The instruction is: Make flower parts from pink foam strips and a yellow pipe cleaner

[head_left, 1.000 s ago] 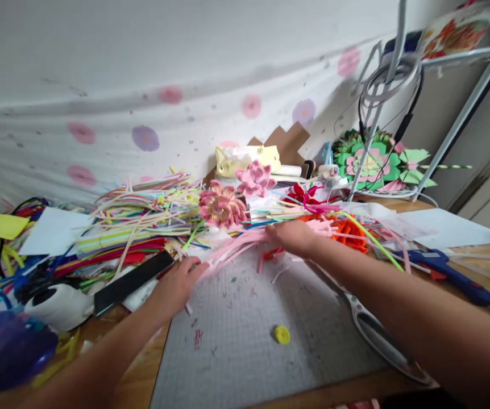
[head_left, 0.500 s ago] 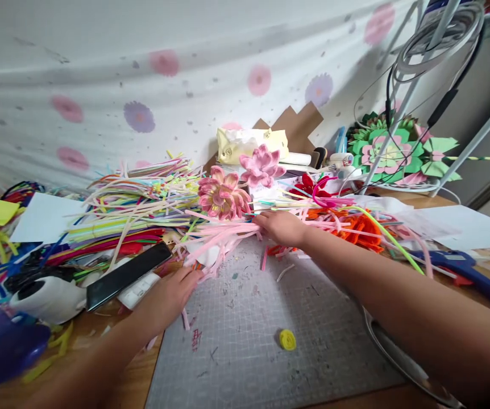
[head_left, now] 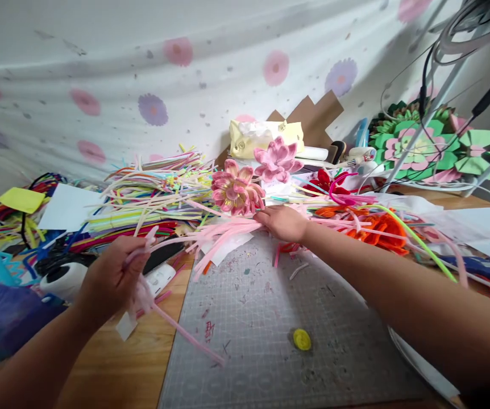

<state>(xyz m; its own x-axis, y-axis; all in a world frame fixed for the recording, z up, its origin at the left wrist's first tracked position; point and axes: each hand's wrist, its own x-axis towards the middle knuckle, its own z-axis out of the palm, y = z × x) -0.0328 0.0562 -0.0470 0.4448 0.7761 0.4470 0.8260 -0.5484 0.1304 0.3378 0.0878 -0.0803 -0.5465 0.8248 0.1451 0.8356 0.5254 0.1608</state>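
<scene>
My left hand [head_left: 111,278] is raised at the left, its fingers closed on a few light pink pipe cleaners [head_left: 187,335]. One strand trails from it down over the grey cutting mat, and a pale, crumpled wad hangs below the fingers. My right hand [head_left: 285,222] is closed over a bundle of pink pipe cleaners [head_left: 223,232] at the back of the mat. The ends of that bundle fan out to the left. Just behind it stand a pink and gold flower [head_left: 237,190] and a paler pink flower [head_left: 277,161].
On the cutting mat [head_left: 245,318] lies a small yellow coil [head_left: 302,339]. Multicoloured pipe cleaners [head_left: 155,187] are heaped at the back left. Orange fuzzy pieces [head_left: 383,232] and a blue glue gun [head_left: 481,272] are at the right. A black phone [head_left: 162,254] lies partly behind my left hand.
My left hand has lifted from beside the mat and moved left, now with pink pipe cleaners in it. My right hand stays on the bundle. The view has shifted slightly left.
</scene>
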